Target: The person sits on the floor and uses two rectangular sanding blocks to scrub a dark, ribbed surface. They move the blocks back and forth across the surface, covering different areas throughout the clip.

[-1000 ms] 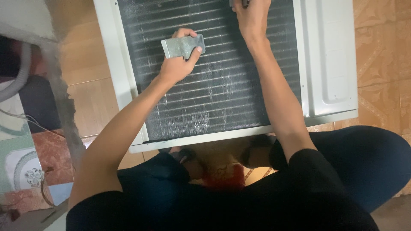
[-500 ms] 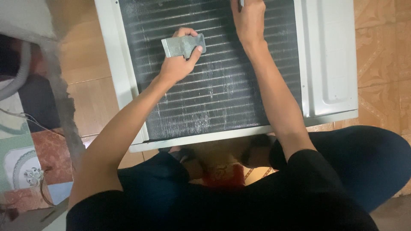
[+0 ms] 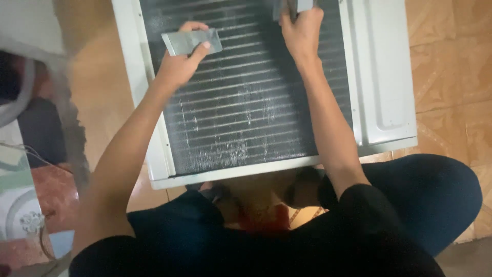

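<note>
A white-framed air conditioner unit (image 3: 384, 77) lies flat on the floor with its dark finned coil (image 3: 241, 107) facing up. My left hand (image 3: 179, 64) holds a flat grey metal piece (image 3: 192, 41) against the upper left of the coil. My right hand (image 3: 302, 33) grips a small grey tool (image 3: 292, 6) at the coil's top edge; most of that tool is cut off by the frame. Scuffed, bent fin patches show pale across the middle and lower coil.
I sit cross-legged in dark trousers (image 3: 430, 200) at the unit's near edge. Tan floor tiles (image 3: 451, 66) lie to the right. At the left are a grey blurred object (image 3: 31, 31), a dark shape and a patterned mat (image 3: 20, 205).
Both hands stay at the upper part of the coil; the right hand has shifted slightly, and the grey tool in it now shows.
</note>
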